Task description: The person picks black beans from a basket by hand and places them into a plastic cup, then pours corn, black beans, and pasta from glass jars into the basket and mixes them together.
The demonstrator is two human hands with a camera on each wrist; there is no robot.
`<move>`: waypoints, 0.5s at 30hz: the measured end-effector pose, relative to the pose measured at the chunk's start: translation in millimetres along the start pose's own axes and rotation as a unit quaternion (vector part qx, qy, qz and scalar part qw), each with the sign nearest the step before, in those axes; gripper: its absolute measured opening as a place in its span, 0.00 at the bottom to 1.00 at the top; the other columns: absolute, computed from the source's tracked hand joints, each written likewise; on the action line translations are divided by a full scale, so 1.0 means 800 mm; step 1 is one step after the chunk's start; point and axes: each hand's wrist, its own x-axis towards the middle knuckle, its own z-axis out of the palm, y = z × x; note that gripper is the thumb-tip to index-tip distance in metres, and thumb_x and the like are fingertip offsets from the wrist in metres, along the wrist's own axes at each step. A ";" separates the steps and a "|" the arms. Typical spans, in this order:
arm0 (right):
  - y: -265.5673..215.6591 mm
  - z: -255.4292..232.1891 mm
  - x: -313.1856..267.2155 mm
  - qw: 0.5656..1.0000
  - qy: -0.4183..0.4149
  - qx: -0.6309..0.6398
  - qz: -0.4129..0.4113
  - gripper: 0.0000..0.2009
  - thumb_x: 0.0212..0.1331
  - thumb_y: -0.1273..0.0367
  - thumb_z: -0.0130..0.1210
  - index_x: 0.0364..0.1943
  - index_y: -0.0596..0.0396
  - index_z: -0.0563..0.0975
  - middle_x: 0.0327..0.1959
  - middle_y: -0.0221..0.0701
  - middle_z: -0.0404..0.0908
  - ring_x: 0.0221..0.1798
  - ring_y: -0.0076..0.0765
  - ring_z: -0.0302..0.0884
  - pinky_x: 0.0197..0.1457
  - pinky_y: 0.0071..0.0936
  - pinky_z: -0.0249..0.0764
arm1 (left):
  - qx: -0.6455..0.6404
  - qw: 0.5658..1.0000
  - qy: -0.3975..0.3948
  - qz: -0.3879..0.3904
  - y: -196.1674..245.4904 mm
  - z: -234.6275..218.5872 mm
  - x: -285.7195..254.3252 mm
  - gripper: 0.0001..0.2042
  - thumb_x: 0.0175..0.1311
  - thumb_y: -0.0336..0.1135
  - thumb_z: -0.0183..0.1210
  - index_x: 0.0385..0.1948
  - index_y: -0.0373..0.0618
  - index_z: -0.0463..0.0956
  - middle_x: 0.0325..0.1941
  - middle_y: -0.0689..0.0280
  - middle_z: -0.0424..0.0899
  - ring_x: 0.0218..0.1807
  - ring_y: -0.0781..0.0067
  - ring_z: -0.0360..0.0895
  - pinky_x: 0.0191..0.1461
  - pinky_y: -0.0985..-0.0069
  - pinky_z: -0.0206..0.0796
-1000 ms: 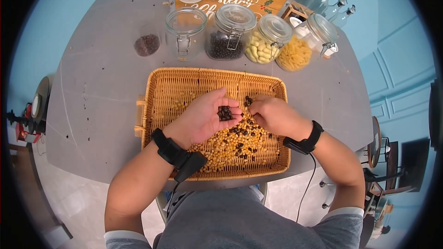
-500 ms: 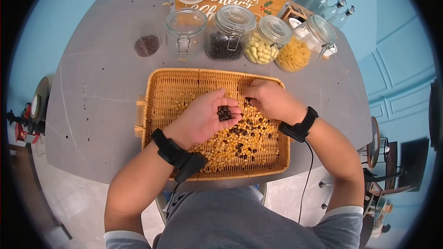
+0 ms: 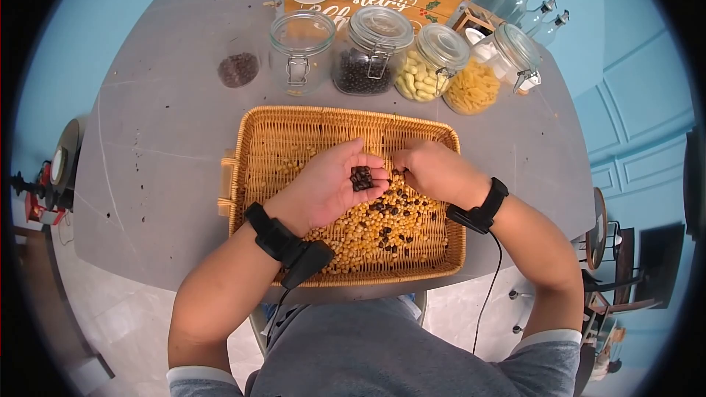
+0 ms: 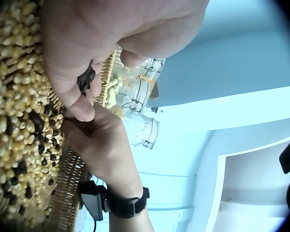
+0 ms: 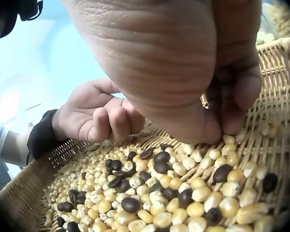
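Observation:
My left hand (image 3: 327,187) is palm up over the wicker basket (image 3: 305,121), fingers loosely cupped, with a small heap of dark beans (image 3: 361,178) lying on it. Just to its right, my right hand (image 3: 437,169) reaches down with curled fingers and thumb brought together, and a dark bit shows at its fingertips in the head view. In the right wrist view those fingertips (image 5: 232,126) come right at the yellow corn kernels (image 5: 198,193), the pinch itself largely hidden. Loose dark beans (image 5: 131,205) are scattered among the kernels on the basket's floor.
Behind the basket stand an uncovered glass jar (image 3: 301,51), a jar of dark beans (image 3: 371,59), one of peanuts (image 3: 430,66) and one of pasta (image 3: 482,73). A clear cup with dark contents (image 3: 237,70) is at left. Several glass bottles (image 3: 526,7) stand behind.
My right hand shifts away from me, then comes back toward my left hand. The dark beans beside its fingertips no longer show in their earlier place. My left hand keeps its cupped pose.

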 end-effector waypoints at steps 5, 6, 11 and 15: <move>0.021 -0.008 0.006 0.999 0.003 0.032 -0.033 0.07 0.52 0.79 0.56 0.36 0.60 0.78 0.34 0.39 0.81 0.36 0.47 0.81 0.42 0.37 0.76 | -0.002 1.000 -0.002 -0.002 0.000 -0.001 0.000 0.24 0.76 0.51 0.44 0.49 0.33 0.73 0.44 0.55 0.80 0.47 0.62 0.80 0.56 0.67 0.75; 0.015 -0.016 0.006 0.987 -0.003 0.162 0.017 0.06 0.55 0.79 0.56 0.37 0.61 0.78 0.33 0.34 0.82 0.35 0.37 0.80 0.41 0.32 0.76 | -0.002 1.000 -0.001 -0.002 -0.001 -0.002 0.000 0.24 0.76 0.51 0.44 0.49 0.33 0.73 0.44 0.55 0.80 0.47 0.62 0.80 0.56 0.67 0.75; -0.021 -0.041 0.007 0.937 -0.006 0.343 0.071 0.05 0.57 0.78 0.58 0.37 0.62 0.78 0.34 0.30 0.82 0.35 0.27 0.79 0.43 0.25 0.75 | -0.012 1.000 -0.008 0.000 -0.002 0.000 0.002 0.24 0.76 0.50 0.44 0.48 0.32 0.74 0.44 0.55 0.80 0.48 0.61 0.79 0.57 0.66 0.75; 0.008 -0.022 -0.001 0.999 0.026 0.018 -0.039 0.07 0.52 0.77 0.60 0.37 0.60 0.80 0.35 0.38 0.82 0.37 0.44 0.81 0.44 0.34 0.77 | -0.009 0.999 0.033 0.012 0.001 0.005 -0.004 0.23 0.76 0.49 0.44 0.47 0.32 0.74 0.44 0.55 0.80 0.48 0.60 0.79 0.57 0.65 0.75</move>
